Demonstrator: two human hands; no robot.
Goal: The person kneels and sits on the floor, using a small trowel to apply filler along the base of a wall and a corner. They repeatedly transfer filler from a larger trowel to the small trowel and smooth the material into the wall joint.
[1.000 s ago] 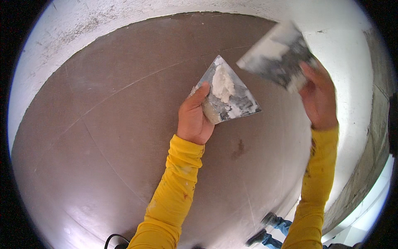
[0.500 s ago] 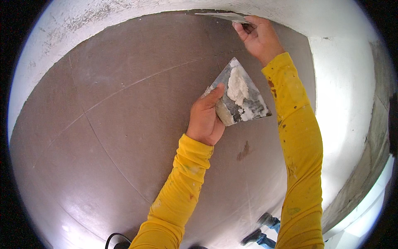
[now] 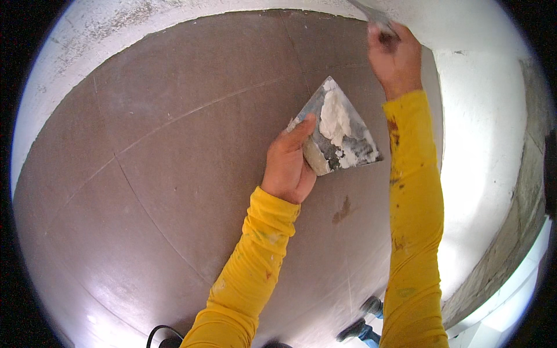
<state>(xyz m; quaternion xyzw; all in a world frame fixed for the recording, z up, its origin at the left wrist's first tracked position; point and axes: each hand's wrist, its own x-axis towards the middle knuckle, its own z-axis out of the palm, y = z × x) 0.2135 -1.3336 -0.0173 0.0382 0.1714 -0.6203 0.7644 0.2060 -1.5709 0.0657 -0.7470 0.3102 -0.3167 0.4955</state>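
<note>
My left hand (image 3: 290,159) is closed round the handle end of a wide putty knife (image 3: 358,134), thumb on top, holding it over the brown tiled floor. A lump of white putty (image 3: 335,119) lies on its blade, with smears toward the edge. Farther off to the right, my right hand (image 3: 395,61) grips a second putty knife (image 3: 371,13), whose blade is at the white wall and partly cut off by the upper edge of the picture. Motion blurs this hand and blade a little. Yellow sleeves with paint stains cover both forearms.
A white wall (image 3: 191,13) curves along the far side, scuffed at the left. At the right stands another white wall face (image 3: 478,145). Dark shoes (image 3: 351,329) and blue trouser legs show at the lower right. A black curved object (image 3: 162,332) sits at the bottom edge.
My right hand has moved right and slightly toward the top with its putty knife, whose blade has tilted from nearly level to steeper. My left hand and its knife have barely moved.
</note>
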